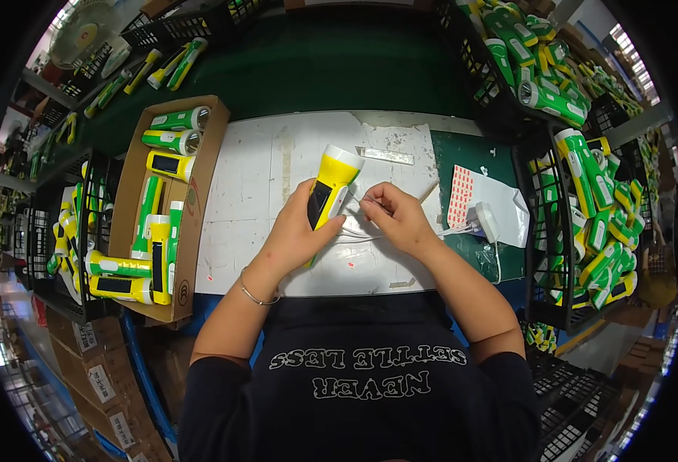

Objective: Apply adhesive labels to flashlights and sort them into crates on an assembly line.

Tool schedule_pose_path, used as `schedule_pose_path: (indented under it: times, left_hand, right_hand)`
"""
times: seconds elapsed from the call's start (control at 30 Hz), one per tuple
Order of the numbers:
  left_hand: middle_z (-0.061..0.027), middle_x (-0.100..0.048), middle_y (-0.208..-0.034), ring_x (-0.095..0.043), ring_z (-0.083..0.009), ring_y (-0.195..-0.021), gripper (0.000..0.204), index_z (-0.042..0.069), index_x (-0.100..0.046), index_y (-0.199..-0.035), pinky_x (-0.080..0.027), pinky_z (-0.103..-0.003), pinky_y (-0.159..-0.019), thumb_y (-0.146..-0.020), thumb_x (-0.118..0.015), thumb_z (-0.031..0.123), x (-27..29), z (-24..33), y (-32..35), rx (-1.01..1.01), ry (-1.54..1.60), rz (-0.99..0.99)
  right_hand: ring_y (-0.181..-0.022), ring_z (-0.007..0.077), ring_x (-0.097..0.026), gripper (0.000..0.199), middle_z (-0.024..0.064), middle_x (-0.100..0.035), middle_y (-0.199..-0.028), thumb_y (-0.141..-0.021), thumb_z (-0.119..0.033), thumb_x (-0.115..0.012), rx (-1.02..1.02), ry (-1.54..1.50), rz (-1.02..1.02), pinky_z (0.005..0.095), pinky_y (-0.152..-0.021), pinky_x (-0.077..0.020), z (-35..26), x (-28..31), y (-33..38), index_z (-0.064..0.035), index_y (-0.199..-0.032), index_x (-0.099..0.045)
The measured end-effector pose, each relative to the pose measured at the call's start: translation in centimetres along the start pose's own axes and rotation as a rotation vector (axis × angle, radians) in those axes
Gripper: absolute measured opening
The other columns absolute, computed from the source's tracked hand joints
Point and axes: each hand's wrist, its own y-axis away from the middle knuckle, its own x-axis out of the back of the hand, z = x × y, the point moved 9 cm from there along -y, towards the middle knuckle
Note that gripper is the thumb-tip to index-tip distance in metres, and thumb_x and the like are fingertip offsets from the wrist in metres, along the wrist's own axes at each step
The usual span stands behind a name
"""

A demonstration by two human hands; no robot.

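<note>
My left hand (293,231) is wrapped round a flashlight (328,185) with a yellow and green body, a white head and a dark panel on its side. Its head points away from me over the white work surface. Close to the flashlight's right side, my right hand (395,215) pinches what looks like the thin end of a white cable; the fingers hide most of it, and I cannot tell whether it touches the flashlight. White cable (370,237) also lies below both hands, running right toward a white plug adapter (487,222).
A cardboard box (214,146) of flashlights stands at left, beside a black crate (43,266). More flashlights fill black crates (543,231) at right. A sheet of red stickers (460,196) lies near the adapter. Several flashlights (187,63) rest on the green surface (339,65) behind.
</note>
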Motion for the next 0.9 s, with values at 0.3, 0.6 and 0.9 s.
schedule_pose_path:
  times: [0.3, 0.6, 0.9]
  left_hand:
    - [-0.0201, -0.055, -0.106, -0.056, -0.0302, -0.097, 0.06, 0.0, -0.039, -0.122, -0.044, -0.036, -0.084, -0.074, -0.068, 0.021, -1.3, 0.9, -0.3, -0.013, 0.012, -0.032]
    - [-0.0226, -0.049, -0.114, -0.051, -0.0351, -0.104, 0.061, -0.001, -0.037, -0.124, -0.042, -0.039, -0.088, -0.075, -0.066, 0.018, -1.7, 1.8, -0.2, -0.139, -0.178, 0.042]
    - [-0.0189, -0.049, -0.104, -0.055, -0.0358, -0.091, 0.061, 0.002, -0.036, -0.125, -0.048, -0.04, -0.075, -0.074, -0.067, 0.017, -1.6, 2.8, 0.1, -0.261, -0.285, 0.184]
  right_hand:
    - [-0.066, 0.0048, -0.052, 0.017, 0.0004, -0.06, -0.072, -0.085, -0.014, -0.061, -0.022, -0.138, 0.023, 0.0198, -0.059, -0.0421, -2.2, 1.4, 1.2, 0.0023, -0.087, -0.06]
    - [-0.062, 0.0023, -0.047, 0.016, -0.002, -0.056, -0.068, -0.086, -0.015, -0.06, -0.111, -0.321, -0.052, 0.0181, -0.054, -0.0371, -0.6, 1.0, 1.1, -0.0002, -0.081, -0.059]
    - [-0.061, 0.0019, -0.046, 0.015, -0.003, -0.055, -0.068, -0.086, -0.016, -0.06, -0.112, -0.38, 0.062, 0.0173, -0.054, -0.0354, -0.4, 1.1, 1.0, -0.0013, -0.082, -0.058]
